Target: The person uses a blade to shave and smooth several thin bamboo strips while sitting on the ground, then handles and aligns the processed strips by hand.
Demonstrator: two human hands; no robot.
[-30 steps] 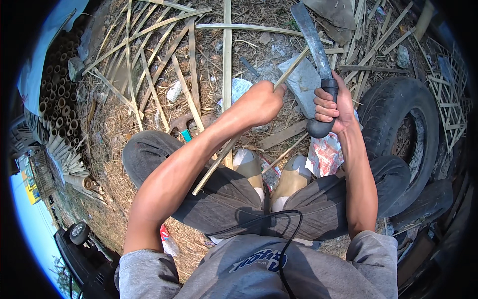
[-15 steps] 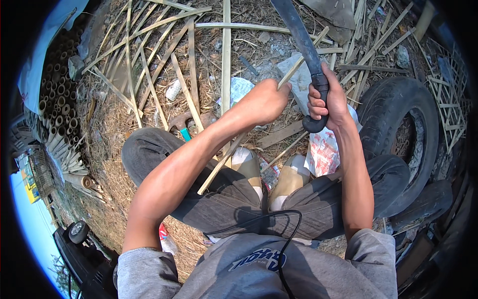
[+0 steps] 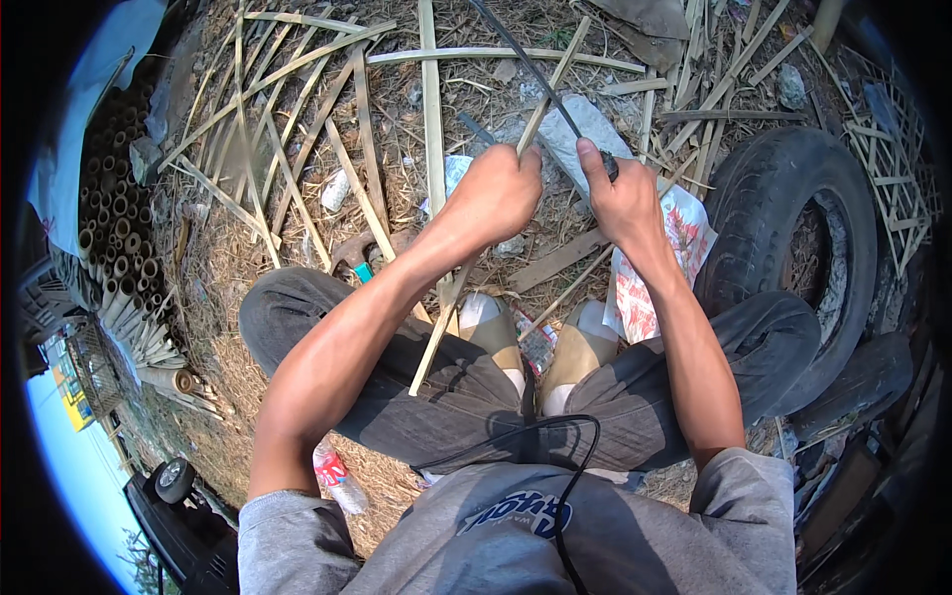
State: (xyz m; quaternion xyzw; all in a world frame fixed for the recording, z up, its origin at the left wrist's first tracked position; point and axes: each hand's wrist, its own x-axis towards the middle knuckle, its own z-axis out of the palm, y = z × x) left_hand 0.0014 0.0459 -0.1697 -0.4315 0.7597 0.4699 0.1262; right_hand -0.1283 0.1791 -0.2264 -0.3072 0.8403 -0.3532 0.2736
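Observation:
My left hand (image 3: 493, 195) is closed round a long, pale bamboo strip (image 3: 557, 79), whose lower end (image 3: 429, 357) hangs out below my forearm over my left leg. My right hand (image 3: 627, 203) grips a machete by its dark handle (image 3: 611, 167), thumb along the top. Its blade (image 3: 523, 55) points away to the upper left, seen nearly edge-on, and crosses the strip in the picture just beyond my left hand. Whether blade and strip touch, I cannot tell. A flat grey stone (image 3: 583, 139) lies on the ground beyond my hands.
Several bamboo strips (image 3: 433, 119) lie across the straw-covered ground ahead. An old tire (image 3: 749, 198) is by my right knee, with a red-and-white plastic bag (image 3: 684, 233) beside it. Cut bamboo poles (image 3: 119, 223) are stacked at left. A plastic bottle (image 3: 340, 479) lies beside my left hip.
The machete has turned from showing its broad side to nearly edge-on and swung leftward to the strip. My right hand has rolled over and moved slightly left; my left hand shifted slightly left too.

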